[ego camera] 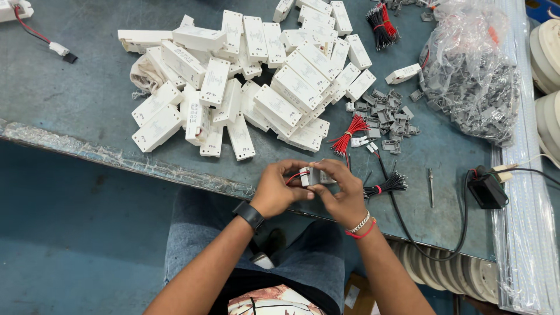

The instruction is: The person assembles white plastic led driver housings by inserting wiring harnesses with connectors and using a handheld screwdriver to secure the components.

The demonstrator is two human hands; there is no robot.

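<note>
White plastic module [307, 175], small and boxy, is held just above the near edge of the worktop [76, 99], pinched between the fingers of the left hand [279, 188] and the right hand [339, 189], with a thin red wire [293, 178] running from it under the left thumb. Both sets of fingers are pressed together on the part, so little of it is shown. Because it is held over the edge, a slip could let it be dropped onto the lap or the floor below. At two o'clock a red wire bundle [348, 137] and a black wire bundle [386, 185] lie close, and could be snagged by the right wrist. Further, at one o'clock, loose grey connectors [386, 114] could be scattered by a careless sweep. At twelve o'clock a heap of white housings [245, 81] is piled loosely and could be toppled if knocked.
</note>
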